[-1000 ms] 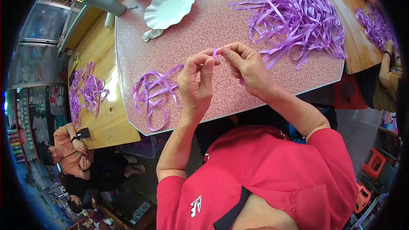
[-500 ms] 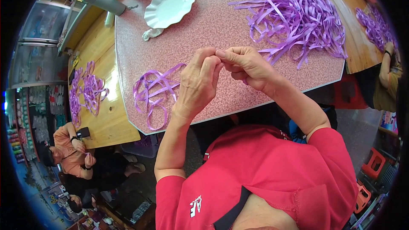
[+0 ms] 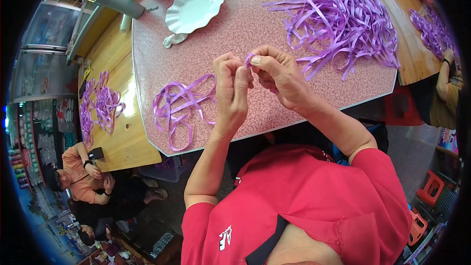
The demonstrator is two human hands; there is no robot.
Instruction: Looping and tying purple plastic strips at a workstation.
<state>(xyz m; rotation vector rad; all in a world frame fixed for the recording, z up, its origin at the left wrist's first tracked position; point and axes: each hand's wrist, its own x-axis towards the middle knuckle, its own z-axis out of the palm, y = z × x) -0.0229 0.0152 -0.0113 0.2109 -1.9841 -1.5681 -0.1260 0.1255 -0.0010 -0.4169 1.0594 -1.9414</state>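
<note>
Above the near part of the pink speckled table mat [image 3: 235, 34], my two hands meet at the fingertips. A short loop of purple ribbon [image 3: 249, 60] shows between them. My right hand [image 3: 280, 76] pinches it between thumb and forefinger. Against the same ribbon my left hand [image 3: 230, 86] is closed, its fingers curled and thumb pressed in; the rest of the ribbon is hidden behind the fingers. Left of my left hand lies a small tangle of purple ribbon loops [image 3: 172, 108]. A large heap of purple ribbons [image 3: 338, 24] spreads beyond my right hand.
A white scalloped dish [image 3: 195, 10] and a grey cylindrical bottle [image 3: 119, 1] stand at the far left. More purple ribbons [image 3: 105, 102] lie on the wooden table, where a person in orange [image 3: 81, 176] sits. Another person's arm [image 3: 445, 76] reaches ribbons [image 3: 431, 29] at the right edge.
My hands have shifted slightly, and my left hand has turned so its thumb shows. A loop of purple ribbon now shows between my fingertips; it was mostly hidden before.
</note>
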